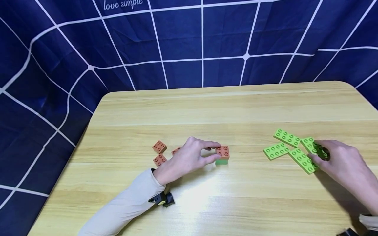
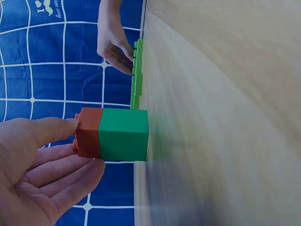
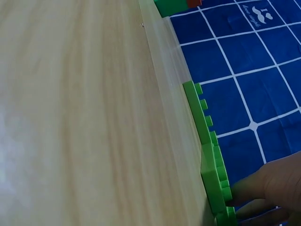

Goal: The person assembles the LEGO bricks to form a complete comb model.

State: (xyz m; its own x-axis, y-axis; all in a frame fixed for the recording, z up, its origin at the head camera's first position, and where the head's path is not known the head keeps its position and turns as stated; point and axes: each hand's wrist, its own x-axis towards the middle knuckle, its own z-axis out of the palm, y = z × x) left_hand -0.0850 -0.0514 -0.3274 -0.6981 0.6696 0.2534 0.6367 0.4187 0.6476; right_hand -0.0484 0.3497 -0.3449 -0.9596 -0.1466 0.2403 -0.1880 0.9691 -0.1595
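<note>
In the middle of the table, an orange-red building brick sits on top of a green block. My left hand reaches in from the left, its thumb and forefinger at opposite corners of the red brick. Over on the right, my right hand grips a light green studded plate by its right part, which the fingers partly hide. Several plates lie together there, among them one nearest me, one at the back and one at the left.
Left of my left wrist lie loose red bricks: one at the back, one in front, and another half hidden behind the hand. A blue cloth with white lines hangs behind and left of the wooden table.
</note>
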